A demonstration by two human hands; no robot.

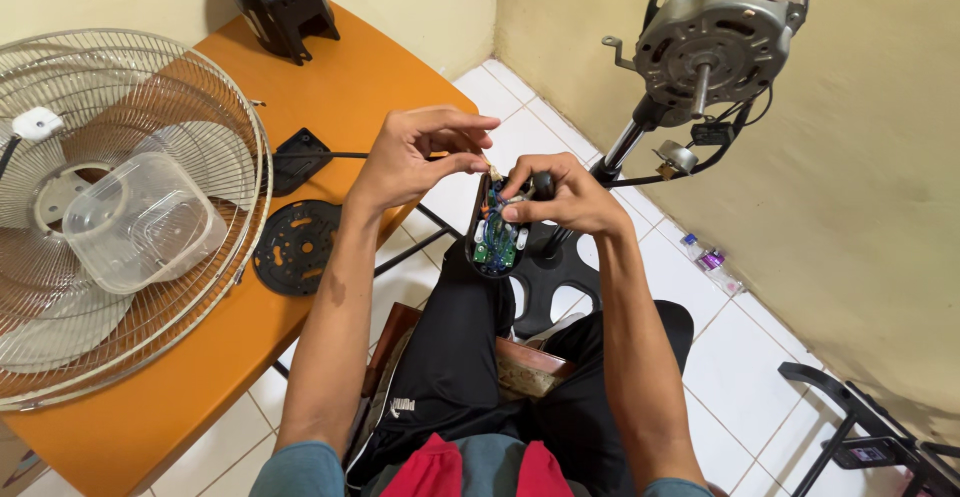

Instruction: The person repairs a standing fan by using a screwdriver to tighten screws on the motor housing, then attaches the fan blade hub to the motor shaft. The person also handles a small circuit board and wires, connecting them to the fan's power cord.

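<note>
The right hand grips the open switch housing just below the bare motor. The left hand pinches a small wire end at its top; steady support and a gentle pull suit best.

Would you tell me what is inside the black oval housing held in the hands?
Inside the black oval housing sits a green circuit board with blue wires. The right hand covers its upper part, so anything there is hidden.
</note>
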